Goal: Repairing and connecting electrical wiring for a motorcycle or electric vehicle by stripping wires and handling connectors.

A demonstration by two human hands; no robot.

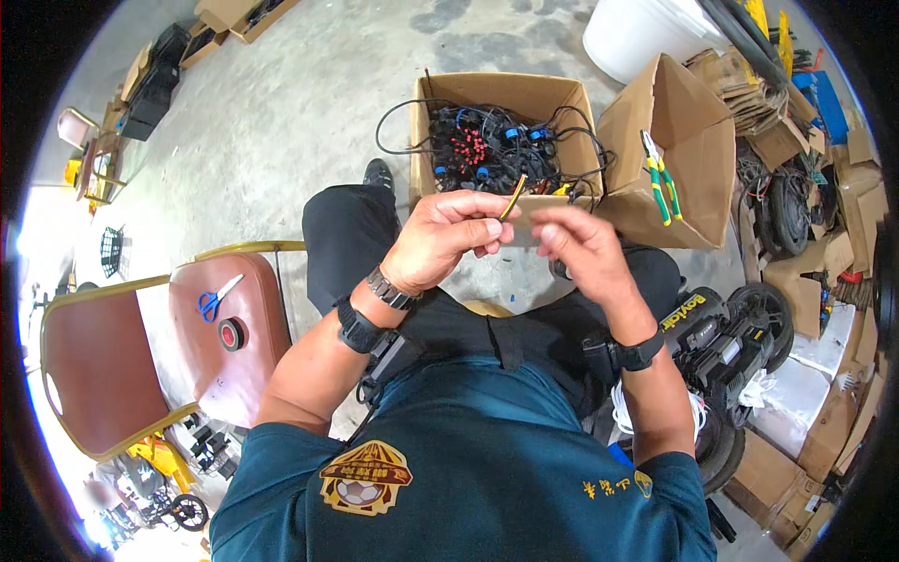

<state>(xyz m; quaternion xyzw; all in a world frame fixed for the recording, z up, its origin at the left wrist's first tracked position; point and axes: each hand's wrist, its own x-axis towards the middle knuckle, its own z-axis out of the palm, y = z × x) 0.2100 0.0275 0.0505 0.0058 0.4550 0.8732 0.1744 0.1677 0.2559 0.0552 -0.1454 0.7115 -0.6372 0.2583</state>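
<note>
One yellow-striped wire (513,198) pinched in left hand (442,234), right hand (586,251) half-curled, grip unclear, yellow lettering (607,488) on teal shirt (506,468)

Slim yellow-and-black cable (514,199): one. Open brown cardboard boxes (510,89) at front centre: two. Green-and-yellow-handled metal pliers (656,187): one pair. Blue-handled metal scissors (218,297): one pair. Round black tape roll (230,334): one. Large white plastic tub (641,39): one.

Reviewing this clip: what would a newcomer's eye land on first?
Probably the tangle of black cables with red and blue parts in the open brown cardboard box at top centre. Just below, the left hand pinches a thin yellow and black wire, the right hand close beside. Blue-handled scissors stand out on the reddish-brown chair seat at left.
</note>
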